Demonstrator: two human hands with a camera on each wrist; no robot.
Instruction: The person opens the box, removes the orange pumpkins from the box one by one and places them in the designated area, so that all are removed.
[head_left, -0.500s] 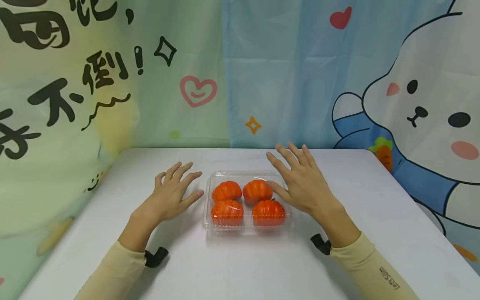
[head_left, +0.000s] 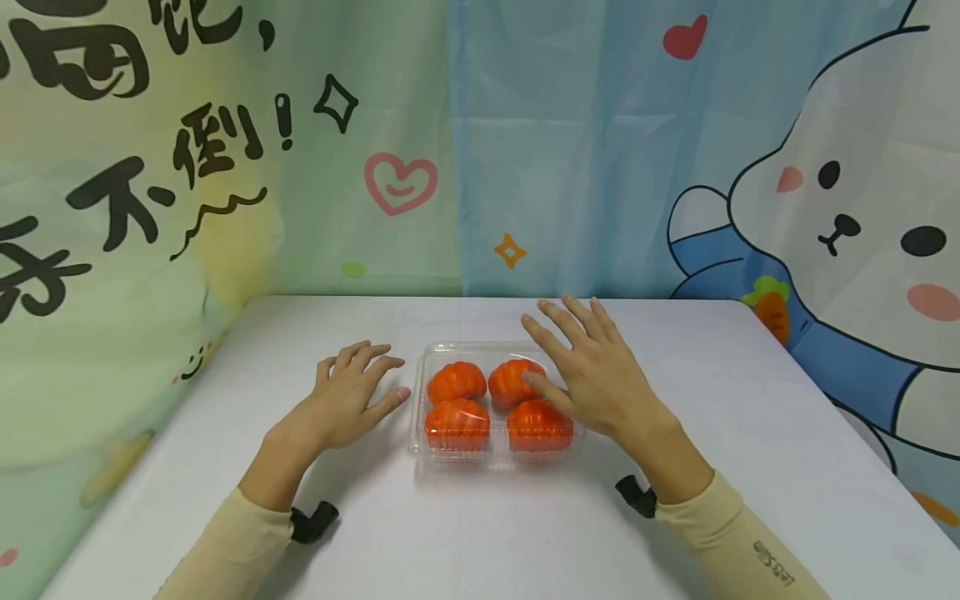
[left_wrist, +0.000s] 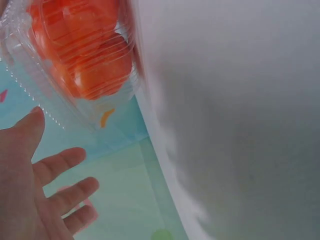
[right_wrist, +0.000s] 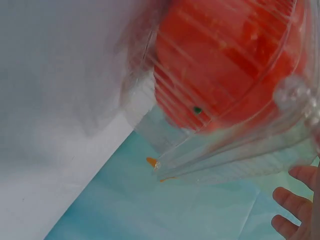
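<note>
A clear plastic clamshell box (head_left: 495, 460) sits on the white table, its lid closed over several small orange-red ribbed pumpkins (head_left: 457, 423). My left hand (head_left: 347, 404) hovers at the box's left side, fingers spread and slightly bent. In the left wrist view, its thumb tip (left_wrist: 36, 112) is right by the rim of the box. Above the right part of the box is my right hand (head_left: 596, 379), palm down with fingers spread; its thumb overlaps a rear pumpkin (head_left: 512, 382) in the head view. Neither hand grips anything. The right wrist view shows only some right fingers (right_wrist: 292, 205).
The white table (head_left: 480, 533) runs back to a printed cloth backdrop (head_left: 540, 150) with a cartoon bear, hearts and lettering. A black wrist mount (head_left: 315, 522) sits on the left forearm, and another black mount (head_left: 636, 497) on the right one.
My right hand has shifted slightly left and lower, farther over the box. The fingers of my left hand have come down a little. The box rests where it was.
</note>
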